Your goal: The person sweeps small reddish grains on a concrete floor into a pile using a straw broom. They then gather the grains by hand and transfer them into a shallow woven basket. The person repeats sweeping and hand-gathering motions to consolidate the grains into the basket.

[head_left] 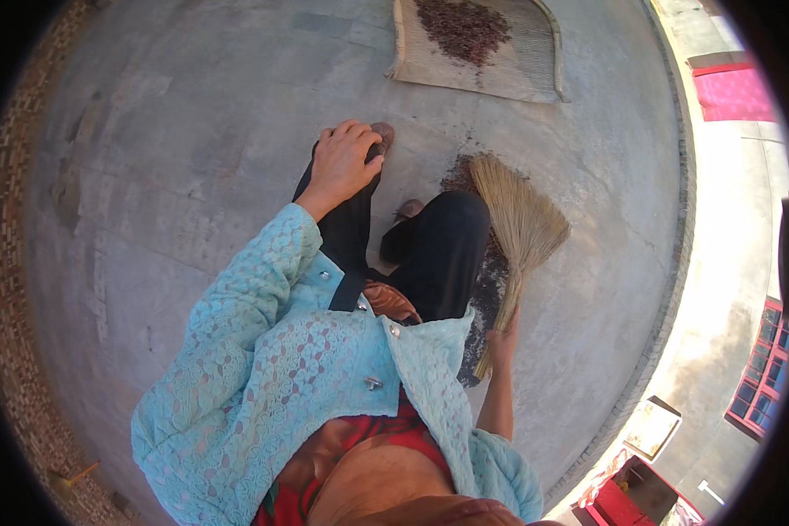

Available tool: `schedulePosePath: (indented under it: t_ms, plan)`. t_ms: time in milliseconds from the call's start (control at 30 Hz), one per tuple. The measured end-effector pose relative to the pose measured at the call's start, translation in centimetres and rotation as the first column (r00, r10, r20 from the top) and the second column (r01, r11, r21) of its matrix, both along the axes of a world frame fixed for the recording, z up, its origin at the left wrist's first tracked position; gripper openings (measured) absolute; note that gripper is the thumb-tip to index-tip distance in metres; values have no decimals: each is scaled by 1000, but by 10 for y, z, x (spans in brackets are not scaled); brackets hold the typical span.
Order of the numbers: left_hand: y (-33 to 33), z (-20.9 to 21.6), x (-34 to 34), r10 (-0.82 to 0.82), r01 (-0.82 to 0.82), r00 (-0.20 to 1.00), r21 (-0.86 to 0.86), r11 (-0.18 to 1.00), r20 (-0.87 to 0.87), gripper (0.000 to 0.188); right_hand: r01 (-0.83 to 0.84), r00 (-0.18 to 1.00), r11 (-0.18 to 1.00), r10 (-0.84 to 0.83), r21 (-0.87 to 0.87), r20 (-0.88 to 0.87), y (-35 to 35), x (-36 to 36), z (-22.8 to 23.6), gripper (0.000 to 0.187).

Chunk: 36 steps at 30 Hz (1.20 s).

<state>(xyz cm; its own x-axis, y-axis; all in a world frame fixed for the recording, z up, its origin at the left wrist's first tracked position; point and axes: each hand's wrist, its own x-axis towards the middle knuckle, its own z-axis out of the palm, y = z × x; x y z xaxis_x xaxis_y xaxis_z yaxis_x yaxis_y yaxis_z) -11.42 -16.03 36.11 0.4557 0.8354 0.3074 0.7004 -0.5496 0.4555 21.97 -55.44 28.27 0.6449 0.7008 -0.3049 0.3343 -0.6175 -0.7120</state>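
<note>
My right hand [503,344] is closed round the narrow end of a straw broom [522,223], low beside my right leg. The broom's wide, fanned bristles point away from me, over a strip of dark, crumbly bits [493,279] on the concrete. Part of that strip is hidden by the broom and by my right knee [451,245]. My left hand [344,165] rests on my left knee, fingers stretched over it, with nothing held. Farther ahead, a woven mat [522,68] carries a heap of small reddish-brown pieces [465,28].
Grey concrete floor [167,202] surrounds me, with a few cracks. A brick edge [13,263] curves along the far left. To the right run a raised kerb [682,219] and a pale wall with a red-framed window [760,368]. Pink cloth [735,94] shows at the upper right.
</note>
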Motion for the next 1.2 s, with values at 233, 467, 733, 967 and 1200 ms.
schedulePosePath:
  t_ms: [233, 467, 733, 967, 1200]
  plan:
    - [0, 3, -1, 7, -8, 1000, -26, 1000, -22, 29, 61, 988, 997, -66, -39, -137, 53, 6, -22, 99]
    - [1, 2, -1, 14, -14, 1000, -7, 1000, -16, 29, -46, 999, 981, 51, -189, 20, 102, 22, -51, 102]
    - [0, 3, 0, 7, -7, 1000, 1, 1000, -6, 28, 24, 999, 994, -19, -109, 48, 14, 26, -56, 105]
    - [1, 0, 0, 18, -18, 1000, -14, 1000, -5, 28, 86, 993, 996, -87, -11, -82, -6, -1, -12, 101]
    - [0, 1, 1, 11, -11, 1000, 9, 1000, -29, 28, 2, 997, 996, -8, -90, -73, 84, -8, -12, 100]
